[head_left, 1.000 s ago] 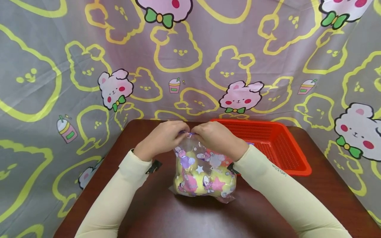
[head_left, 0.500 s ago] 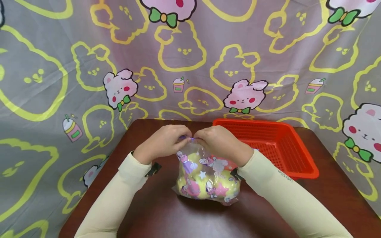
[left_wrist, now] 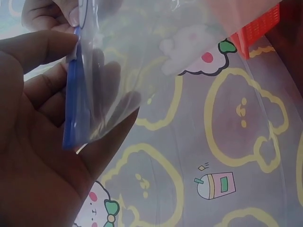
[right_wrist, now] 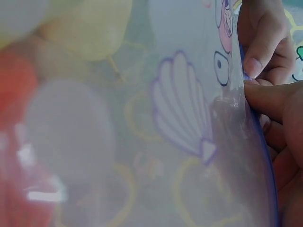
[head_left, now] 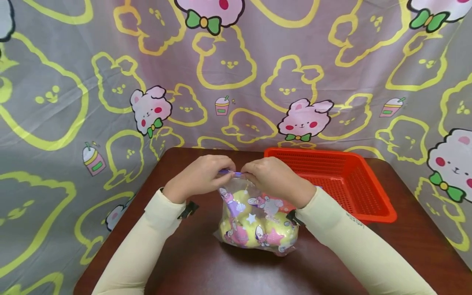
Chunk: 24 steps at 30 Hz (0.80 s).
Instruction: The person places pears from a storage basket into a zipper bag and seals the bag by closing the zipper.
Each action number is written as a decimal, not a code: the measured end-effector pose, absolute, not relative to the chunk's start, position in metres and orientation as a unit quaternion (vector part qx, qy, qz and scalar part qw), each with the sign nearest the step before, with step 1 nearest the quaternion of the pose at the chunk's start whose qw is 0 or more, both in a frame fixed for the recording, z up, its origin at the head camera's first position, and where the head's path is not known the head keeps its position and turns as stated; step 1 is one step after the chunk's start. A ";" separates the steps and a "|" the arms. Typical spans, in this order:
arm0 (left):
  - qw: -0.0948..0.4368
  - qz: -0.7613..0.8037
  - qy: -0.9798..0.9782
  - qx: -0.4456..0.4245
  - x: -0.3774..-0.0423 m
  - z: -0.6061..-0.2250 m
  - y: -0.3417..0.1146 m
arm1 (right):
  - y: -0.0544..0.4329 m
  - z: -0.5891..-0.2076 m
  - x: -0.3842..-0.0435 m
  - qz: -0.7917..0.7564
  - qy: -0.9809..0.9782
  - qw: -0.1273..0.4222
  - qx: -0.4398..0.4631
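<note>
A clear printed zip bag (head_left: 254, 223) stands on the table, with several pale yellow round things and something red inside. Both hands are at its blue-purple zip strip (left_wrist: 73, 101). My left hand (head_left: 206, 174) pinches the strip between thumb and fingers, its other fingers behind the film in the left wrist view. Close beside it, my right hand (head_left: 274, 176) pinches the same strip; in the right wrist view its thumb (right_wrist: 270, 97) presses at the bag's edge. A shell print (right_wrist: 182, 104) shows on the film there. The fingertips of the two hands nearly meet.
Behind and right of the bag sits a red perforated plastic basket (head_left: 368, 188), partly hidden by the right arm. The brown table (head_left: 177, 254) is bordered by a grey cartoon-print cloth (head_left: 228, 73) at the back and sides.
The view has shifted slightly, moving the scene a little to the right. The hands have drawn slightly apart along the strip, and more of the blue zip shows between them.
</note>
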<state>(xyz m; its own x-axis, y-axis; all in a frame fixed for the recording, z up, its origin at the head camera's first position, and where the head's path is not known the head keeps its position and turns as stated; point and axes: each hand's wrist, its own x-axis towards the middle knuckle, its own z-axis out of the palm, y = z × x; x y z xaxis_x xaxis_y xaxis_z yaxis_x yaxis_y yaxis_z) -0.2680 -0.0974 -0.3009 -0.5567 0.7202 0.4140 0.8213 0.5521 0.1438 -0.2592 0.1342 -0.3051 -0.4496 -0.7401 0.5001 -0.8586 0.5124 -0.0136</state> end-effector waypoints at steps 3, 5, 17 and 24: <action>0.157 -0.164 -0.867 -0.443 -0.269 -0.301 -0.098 | 0.135 -0.305 -0.260 0.137 -0.843 0.220 0.472; 0.158 -0.164 -0.867 -0.443 -0.269 -0.302 -0.100 | 0.136 -0.305 -0.260 0.138 -0.844 0.217 0.471; 0.151 -0.175 -0.874 -0.428 -0.268 -0.304 -0.109 | 0.135 -0.306 -0.259 0.144 -0.843 0.213 0.473; 0.161 -0.170 -0.871 -0.432 -0.266 -0.306 -0.112 | 0.135 -0.308 -0.260 0.134 -0.847 0.212 0.469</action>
